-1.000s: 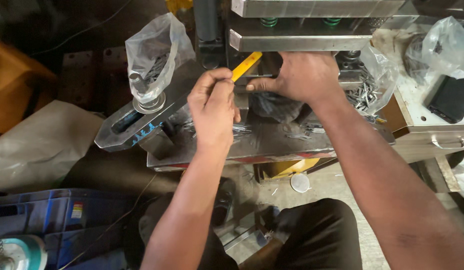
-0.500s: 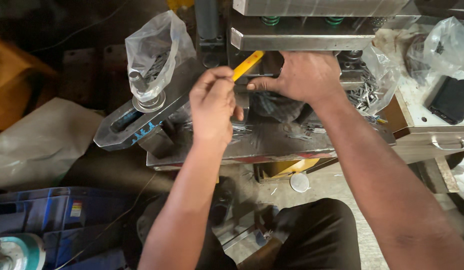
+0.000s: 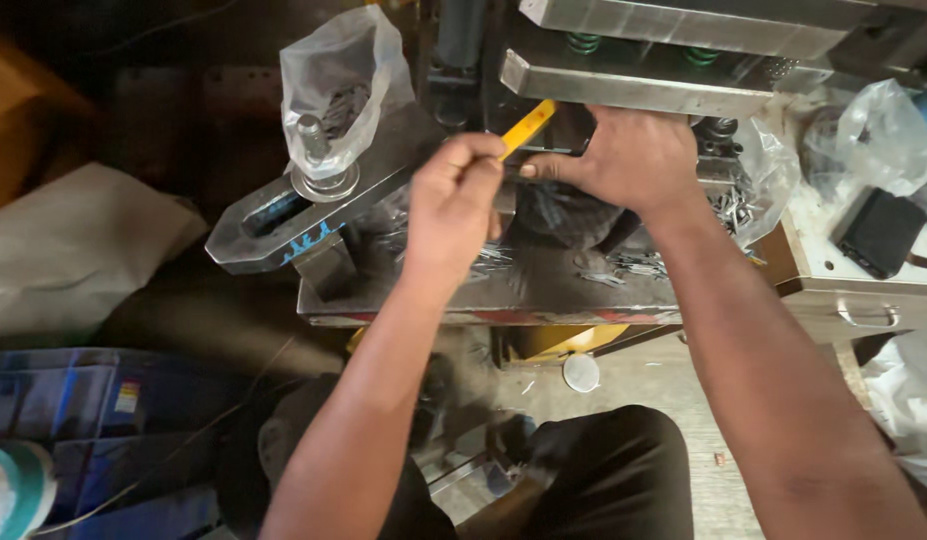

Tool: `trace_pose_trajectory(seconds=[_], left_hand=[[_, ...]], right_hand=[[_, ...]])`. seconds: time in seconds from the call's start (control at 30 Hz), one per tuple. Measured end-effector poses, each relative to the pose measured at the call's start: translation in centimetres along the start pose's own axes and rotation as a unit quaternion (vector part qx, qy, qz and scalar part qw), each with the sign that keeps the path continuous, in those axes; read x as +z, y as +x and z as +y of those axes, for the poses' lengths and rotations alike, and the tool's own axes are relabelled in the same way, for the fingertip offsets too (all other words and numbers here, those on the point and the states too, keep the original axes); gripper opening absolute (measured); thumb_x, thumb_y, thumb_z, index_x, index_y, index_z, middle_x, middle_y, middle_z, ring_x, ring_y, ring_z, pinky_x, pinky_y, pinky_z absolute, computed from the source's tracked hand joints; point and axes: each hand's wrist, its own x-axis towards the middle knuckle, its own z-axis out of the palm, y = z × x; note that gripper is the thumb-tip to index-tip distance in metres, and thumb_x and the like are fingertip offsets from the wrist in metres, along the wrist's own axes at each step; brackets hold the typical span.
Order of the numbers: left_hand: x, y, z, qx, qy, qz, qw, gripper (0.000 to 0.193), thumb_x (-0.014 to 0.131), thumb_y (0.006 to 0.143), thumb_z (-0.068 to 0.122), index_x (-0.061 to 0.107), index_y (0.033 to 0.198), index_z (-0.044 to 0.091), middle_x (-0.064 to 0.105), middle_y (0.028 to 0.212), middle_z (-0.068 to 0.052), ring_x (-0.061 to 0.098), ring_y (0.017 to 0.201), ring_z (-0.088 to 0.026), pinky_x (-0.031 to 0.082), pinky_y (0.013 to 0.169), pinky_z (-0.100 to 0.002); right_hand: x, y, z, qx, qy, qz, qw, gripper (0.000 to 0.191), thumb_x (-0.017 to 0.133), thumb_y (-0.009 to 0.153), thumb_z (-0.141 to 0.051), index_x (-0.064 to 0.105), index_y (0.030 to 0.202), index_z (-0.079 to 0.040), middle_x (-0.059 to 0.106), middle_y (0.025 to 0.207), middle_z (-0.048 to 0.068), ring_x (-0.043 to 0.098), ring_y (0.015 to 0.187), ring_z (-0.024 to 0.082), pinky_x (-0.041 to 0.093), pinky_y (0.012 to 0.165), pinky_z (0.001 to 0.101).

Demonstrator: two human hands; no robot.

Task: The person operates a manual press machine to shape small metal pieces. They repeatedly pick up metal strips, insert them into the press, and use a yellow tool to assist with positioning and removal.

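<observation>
My left hand (image 3: 452,205) pinches the lower end of a yellow stick-like tool (image 3: 529,125) that points up and right toward the press die. My right hand (image 3: 629,160) rests palm down on the dark block under the upper steel plate (image 3: 634,90), its fingertips meeting the tool's tip; what they hold, if anything, is hidden. Both hands hover over the steel press bed (image 3: 544,285), which is strewn with small metal pieces (image 3: 624,265).
A slotted steel clamp bar (image 3: 284,225) with a bolt and washer sticks out at left. Behind it, a clear plastic bag of metal parts (image 3: 339,85). More bags (image 3: 869,135) and a black box (image 3: 879,232) lie right. Blue crate (image 3: 84,420) at lower left.
Both hands stay nearly in place. My left hand has shifted slightly up and right along the yellow tool.
</observation>
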Motion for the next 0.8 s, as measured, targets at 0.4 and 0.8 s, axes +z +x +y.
trace_pose_trajectory(seconds=[0.4,0.8], left_hand=[[-0.5,0.0,1.8,-0.081,-0.114,0.012,0.990,0.013,0.058,0.101,0.006,0.066,0.109,0.000,0.059,0.078,0.002,0.049,0.053,-0.004,0.044,0.045,-0.023],[-4.4,-2.5,5.7,-0.103,-0.052,0.057,0.992,0.013,0.058,0.098,0.006,0.068,0.105,0.001,0.058,0.077,0.002,0.050,0.048,-0.004,0.042,0.042,-0.022]], right_hand=[[0.5,0.1,0.5,-0.036,0.003,0.002,0.999,0.099,0.073,0.075,-0.084,0.062,0.143,-0.014,0.067,0.132,0.021,0.063,0.117,0.043,0.050,0.092,0.0528],[0.2,0.1,0.3,-0.113,0.024,-0.025,0.993,0.090,0.062,0.088,-0.079,0.053,0.155,-0.020,0.059,0.147,0.023,0.055,0.133,0.043,0.043,0.110,0.0523]])
